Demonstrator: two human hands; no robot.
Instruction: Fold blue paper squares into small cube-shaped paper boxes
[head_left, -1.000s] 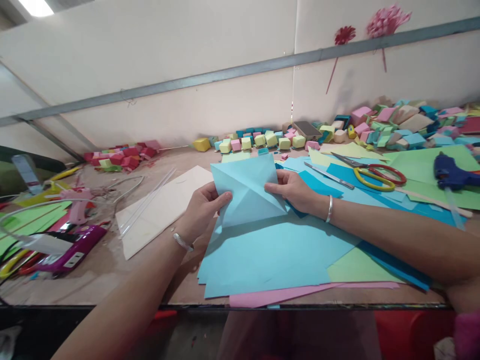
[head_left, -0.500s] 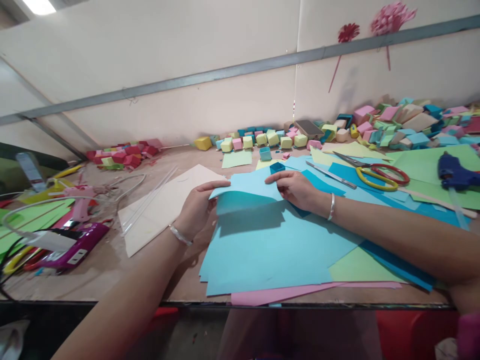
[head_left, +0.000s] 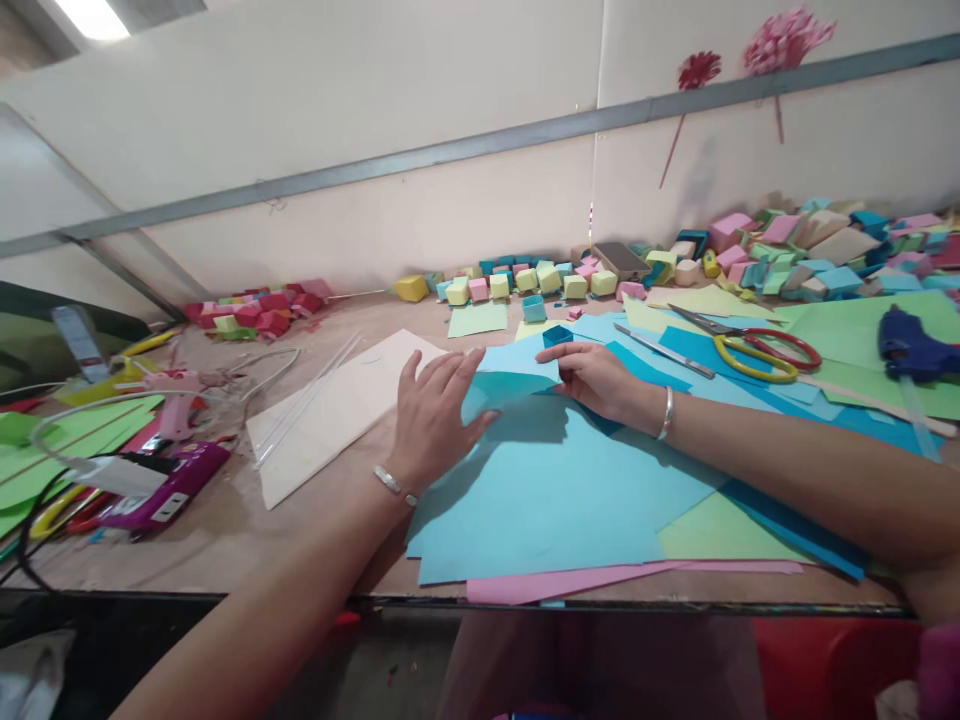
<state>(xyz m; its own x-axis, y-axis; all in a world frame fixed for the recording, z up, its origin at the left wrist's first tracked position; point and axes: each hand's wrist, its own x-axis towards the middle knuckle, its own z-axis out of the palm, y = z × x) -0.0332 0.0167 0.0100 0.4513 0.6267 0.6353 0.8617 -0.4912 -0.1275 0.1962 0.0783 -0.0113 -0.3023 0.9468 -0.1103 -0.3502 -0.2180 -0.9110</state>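
A light blue paper square lies folded down on a stack of blue sheets in the middle of the table. My left hand rests flat on its left part, fingers spread, pressing it onto the stack. My right hand pinches the paper's right edge between thumb and fingers. Both wrists carry a silver bangle. Green and pink sheets stick out under the blue stack.
Scissors with red and yellow handles and a blue glue gun lie at the right. Several coloured paper cubes line the back wall. A white board and a purple tool lie at the left.
The blue paper, held upright a second ago, has been folded forward and laid down on the stack. My left hand went from pinching its edge to pressing flat on it.
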